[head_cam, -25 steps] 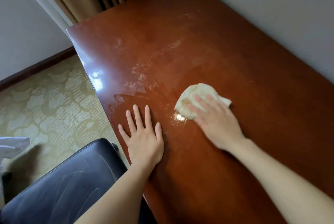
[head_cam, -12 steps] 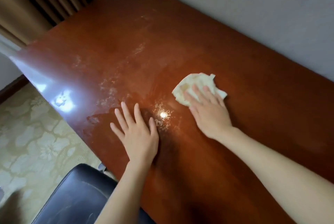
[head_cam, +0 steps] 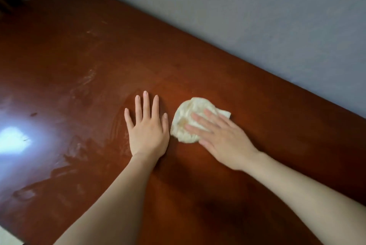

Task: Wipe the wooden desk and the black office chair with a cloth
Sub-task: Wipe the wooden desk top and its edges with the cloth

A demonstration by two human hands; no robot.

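Head view, looking down. Cloth (head_cam: 191, 113) lies bunched in a pale wad on the tabletop (head_cam: 227, 70), about midway across the wood.

- Right hand (head_cam: 221, 138): fingers straight, laid flat over the near side of the cloth and pressing it down. Nothing is curled round it. Slightly blurred.
- Left hand (head_cam: 147, 134): just left of the cloth and apart from it, palm flat on the wood, fingers straight and spread, holding nothing. It looks like a brace.
- Wall (head_cam: 267, 17): beyond the cloth, along the far edge of the wood.
- Pale streaks (head_cam: 87, 80): well left of the cloth. More smears sit nearer me on that side, beside a bright glare patch (head_cam: 13, 139).
- Chair: not in sight.

Judgement: I'm mid-wipe on the desk, and the chair is not yet reached.

Risks from here:
- The cloth is only pinned, not gripped. A quick stroke could slide my fingers off it and leave it behind.
- Bunched as it is, little of it meets the wood, so passes may leave unwiped bands.
- My bare left palm may print the wood under it.
- The glare could hide residue left of the cloth, so I might call that side done too soon.
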